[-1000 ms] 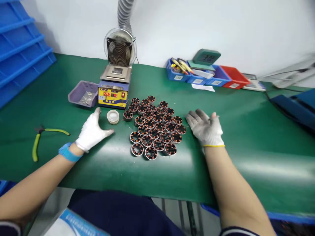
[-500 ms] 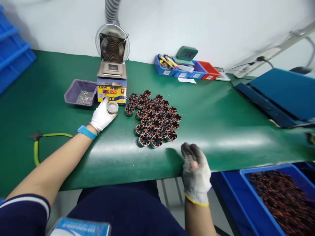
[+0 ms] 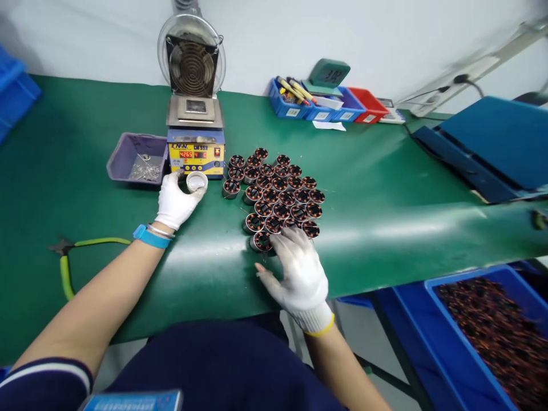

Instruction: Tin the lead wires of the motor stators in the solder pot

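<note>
My left hand, in a white glove, grips a small round tin just in front of the blue and yellow solder pot, whose red digits are lit. My gloved right hand reaches over the front of a cluster of copper-wound motor stators. Its thumb stands apart from the fingers and I see nothing held in it. The fingertips cover part of the front stators; whether they touch one I cannot tell.
A purple bin with metal scraps stands left of the solder pot. Green-handled cutters lie at the left. Small blue boxes, a red box and a clock line the wall. A blue crate holds many copper-coloured parts at lower right.
My right hand has moved from the bench's front edge leftward and forward onto the cluster, turning from palm up to palm down. My left hand still holds the tin. The view has shifted slightly.
</note>
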`<state>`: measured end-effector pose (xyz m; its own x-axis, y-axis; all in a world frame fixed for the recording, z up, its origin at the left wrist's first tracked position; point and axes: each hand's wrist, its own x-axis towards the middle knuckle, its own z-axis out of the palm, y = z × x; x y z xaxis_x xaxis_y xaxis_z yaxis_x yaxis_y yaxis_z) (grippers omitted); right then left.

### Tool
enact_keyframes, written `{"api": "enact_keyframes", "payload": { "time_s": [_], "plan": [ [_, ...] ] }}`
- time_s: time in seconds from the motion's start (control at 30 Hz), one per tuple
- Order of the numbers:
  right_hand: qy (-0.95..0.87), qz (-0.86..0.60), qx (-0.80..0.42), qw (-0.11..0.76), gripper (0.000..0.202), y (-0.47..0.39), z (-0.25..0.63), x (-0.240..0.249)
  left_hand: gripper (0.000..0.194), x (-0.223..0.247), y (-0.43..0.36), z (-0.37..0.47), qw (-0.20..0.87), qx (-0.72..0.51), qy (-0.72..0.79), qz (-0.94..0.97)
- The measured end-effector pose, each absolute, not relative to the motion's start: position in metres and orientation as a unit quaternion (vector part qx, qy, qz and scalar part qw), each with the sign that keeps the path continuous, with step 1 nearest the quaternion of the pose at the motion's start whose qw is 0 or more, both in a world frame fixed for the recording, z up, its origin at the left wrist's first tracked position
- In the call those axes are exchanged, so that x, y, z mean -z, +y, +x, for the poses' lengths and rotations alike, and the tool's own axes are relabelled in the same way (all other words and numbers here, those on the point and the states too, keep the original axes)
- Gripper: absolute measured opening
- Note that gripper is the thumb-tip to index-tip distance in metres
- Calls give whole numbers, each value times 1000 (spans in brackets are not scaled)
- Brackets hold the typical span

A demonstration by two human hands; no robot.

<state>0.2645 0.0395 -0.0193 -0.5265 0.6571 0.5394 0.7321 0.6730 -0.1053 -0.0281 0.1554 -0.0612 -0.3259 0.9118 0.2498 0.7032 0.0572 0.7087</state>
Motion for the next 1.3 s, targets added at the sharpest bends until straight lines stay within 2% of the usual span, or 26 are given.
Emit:
{"api": "enact_keyframes", "payload": {
  "time_s": [0.1, 0.17, 0.33, 0.4, 0.67, 0.9, 1.1, 1.17, 1.3],
  "plan": [
    [-881, -420, 85, 202, 45, 45, 259, 23, 47, 62, 161, -31, 134, -386, 723, 557],
    [-885, -419, 87, 184, 41, 47, 257, 26, 47, 60, 163, -32, 143, -385, 718, 562],
    [-886, -415, 87, 186, 41, 49, 257, 25, 87, 55, 154, -27, 143, -375, 708, 581],
    [-887, -412, 87, 191, 40, 49, 257, 24, 95, 55, 152, -25, 128, -356, 715, 587],
    [-892, -405, 87, 180, 30, 54, 255, 30, 66, 54, 159, -22, 77, -285, 720, 628],
    [-894, -395, 65, 201, 30, 44, 249, 23, 70, 51, 159, -22, 70, -254, 728, 633],
    [-899, -356, 17, 253, 32, 36, 233, 7, 94, 52, 153, -24, 85, -257, 729, 628],
    [-902, -340, 12, 266, 32, 38, 225, 5, 91, 52, 153, -24, 87, -267, 731, 622],
    [-906, -315, 3, 282, 31, 43, 207, 5, 73, 53, 157, -24, 74, -256, 728, 632]
  ]
}}
